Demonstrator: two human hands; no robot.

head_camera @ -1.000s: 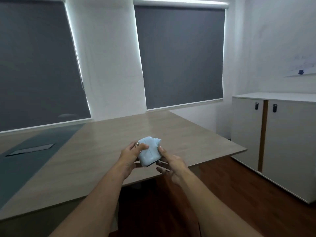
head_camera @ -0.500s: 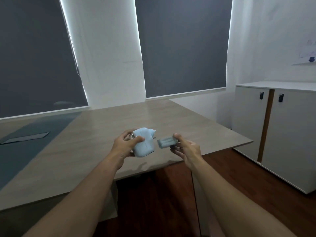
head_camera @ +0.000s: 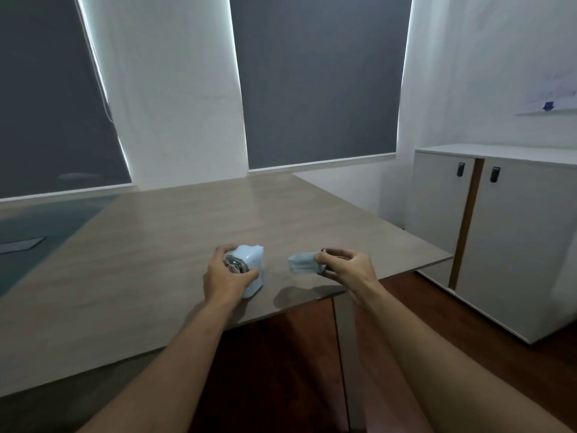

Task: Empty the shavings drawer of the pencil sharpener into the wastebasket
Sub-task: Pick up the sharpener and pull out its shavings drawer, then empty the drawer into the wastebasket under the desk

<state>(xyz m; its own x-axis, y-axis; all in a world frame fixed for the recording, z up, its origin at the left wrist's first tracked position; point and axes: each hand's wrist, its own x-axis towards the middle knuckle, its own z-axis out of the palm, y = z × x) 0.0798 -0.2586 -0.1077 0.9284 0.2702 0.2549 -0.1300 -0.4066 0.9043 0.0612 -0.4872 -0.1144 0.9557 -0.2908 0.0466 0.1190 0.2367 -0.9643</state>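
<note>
A pale blue pencil sharpener (head_camera: 253, 270) stands on the wooden table (head_camera: 156, 260) near its front edge, its metal crank end facing me. My left hand (head_camera: 226, 278) is wrapped around it from the near side. To the right, apart from the sharpener, my right hand (head_camera: 346, 270) pinches the small translucent shavings drawer (head_camera: 301, 263) by one end and holds it level above the table's front edge. What the drawer holds cannot be made out. No wastebasket is in view.
White cabinets (head_camera: 512, 239) with dark handles stand at the right on the dark wood floor (head_camera: 406, 307). A flat grey panel (head_camera: 22, 244) lies in the table's dark strip at the left. Two windows with grey blinds fill the back wall.
The drawer has come out of the sharpener and moved right in my right hand. My left hand has lowered the sharpener onto the table. The view has tilted down.
</note>
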